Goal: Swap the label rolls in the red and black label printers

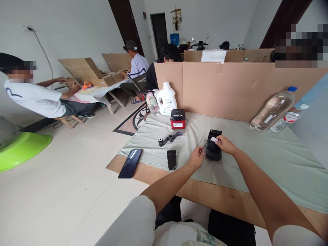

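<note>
A small black printer point(214, 150) with its lid up sits on the grey cloth point(269, 157) in front of me. My right hand point(225, 144) rests on its top right, fingers by a white paper roll point(215, 139) in the open bay. My left hand point(196, 158) is just left of the printer, fingers pinched close to its side; what they pinch is too small to tell. To the left lie a flat black piece point(171, 159), a black holder with a paper roll point(166, 139) and a dark phone point(130, 163).
A red and black printer point(177, 119), a white jug point(166, 98) and a small cup point(153, 103) stand at the far left. Two plastic bottles point(274, 108) lean on the cardboard wall point(230, 89). Other people sit at a table to the left. A green basin point(23, 148) lies on the floor.
</note>
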`<act>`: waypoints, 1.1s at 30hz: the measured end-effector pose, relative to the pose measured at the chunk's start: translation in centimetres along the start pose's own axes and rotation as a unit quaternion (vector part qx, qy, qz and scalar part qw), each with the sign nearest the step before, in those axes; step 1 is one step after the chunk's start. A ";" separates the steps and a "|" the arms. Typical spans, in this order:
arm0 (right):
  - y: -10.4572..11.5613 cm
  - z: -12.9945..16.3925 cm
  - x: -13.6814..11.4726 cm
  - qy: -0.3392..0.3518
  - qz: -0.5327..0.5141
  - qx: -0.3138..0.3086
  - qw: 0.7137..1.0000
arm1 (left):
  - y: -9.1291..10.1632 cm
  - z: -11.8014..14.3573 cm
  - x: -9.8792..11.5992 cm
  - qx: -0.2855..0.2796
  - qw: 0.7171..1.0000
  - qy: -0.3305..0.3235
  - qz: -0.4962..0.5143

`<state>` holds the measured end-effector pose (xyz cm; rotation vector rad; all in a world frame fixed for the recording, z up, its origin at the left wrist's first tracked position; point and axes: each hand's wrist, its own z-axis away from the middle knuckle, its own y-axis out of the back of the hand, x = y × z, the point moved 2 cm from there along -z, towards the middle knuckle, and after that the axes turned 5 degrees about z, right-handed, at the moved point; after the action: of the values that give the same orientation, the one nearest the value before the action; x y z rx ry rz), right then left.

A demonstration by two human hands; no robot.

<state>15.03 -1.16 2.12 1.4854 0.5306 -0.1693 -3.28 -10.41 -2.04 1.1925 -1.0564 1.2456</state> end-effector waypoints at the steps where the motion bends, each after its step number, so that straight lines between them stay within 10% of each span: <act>1: 0.1 0.5 -0.2 0.009 -0.068 0.006 0.998 | 0.3 0.4 0.4 0.008 1.000 -0.004 0.023; 9: -4.6 6.9 -6.5 0.054 -0.336 -0.149 0.929 | 4.5 3.3 1.3 -0.060 0.971 0.082 0.218; 17: -8.8 8.6 -10.3 0.012 -0.464 -0.155 0.872 | 9.5 4.9 0.1 -0.057 0.964 0.111 0.236; 26: -11.8 10.0 -8.2 -0.046 -0.390 -0.149 0.907 | 21.4 3.7 -1.2 0.094 0.987 0.051 -0.123; 33: -11.9 10.3 -7.8 -0.048 -0.404 -0.153 0.900 | 23.2 2.2 -1.9 0.067 0.942 0.050 -0.325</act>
<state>5.57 -13.94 -5.20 0.8719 1.0245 -0.7701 -26.40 -13.84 -2.12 1.4122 -0.4365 0.8455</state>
